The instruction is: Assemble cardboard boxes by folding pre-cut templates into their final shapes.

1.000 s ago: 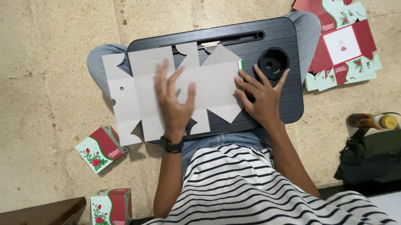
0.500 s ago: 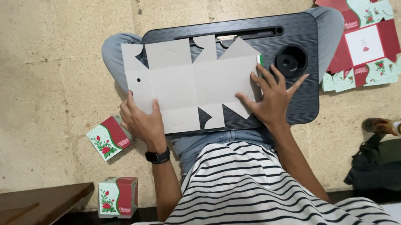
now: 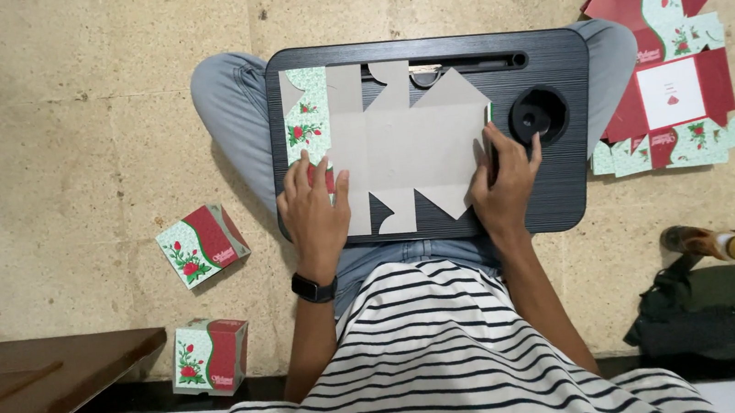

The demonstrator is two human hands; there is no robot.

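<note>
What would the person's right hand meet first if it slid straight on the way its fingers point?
Probably the round cup recess in the black lap tray: the right hand points up the tray, fingertips just short of it.

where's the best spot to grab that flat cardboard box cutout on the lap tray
Probably the folded-over left panel of the cardboard cutout, coming from the left. It shows its printed face, so its edge is likely lifted off the lap tray, while the rest lies flat. The left hand already rests beside it.

Two folded boxes [image 3: 202, 245], bottle [image 3: 710, 243], bag [image 3: 720, 309].
</note>
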